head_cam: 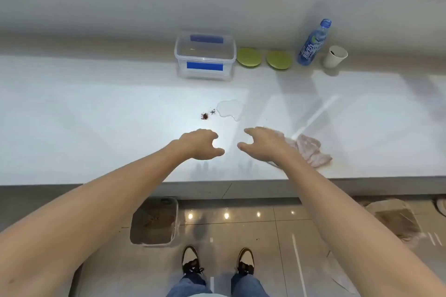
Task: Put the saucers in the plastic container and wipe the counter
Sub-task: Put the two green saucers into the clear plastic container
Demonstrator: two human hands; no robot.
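Two green saucers (249,57) (279,60) lie side by side at the back of the white counter (96,116), just right of a clear plastic container (205,55) with blue labels. Near the middle sit a small water puddle (229,108) and dark crumbs (205,116). A pale pink cloth (311,149) lies crumpled near the front edge. My left hand (200,144) hovers over the counter, fingers loosely curled and holding nothing. My right hand (260,144) does the same, partly in front of the cloth's left end.
A blue drink bottle (311,43) and a white paper cup (335,56) stand right of the saucers. On the floor below the counter are a lined bin (154,222) and a brown bag (395,219). My shoes show at the bottom.
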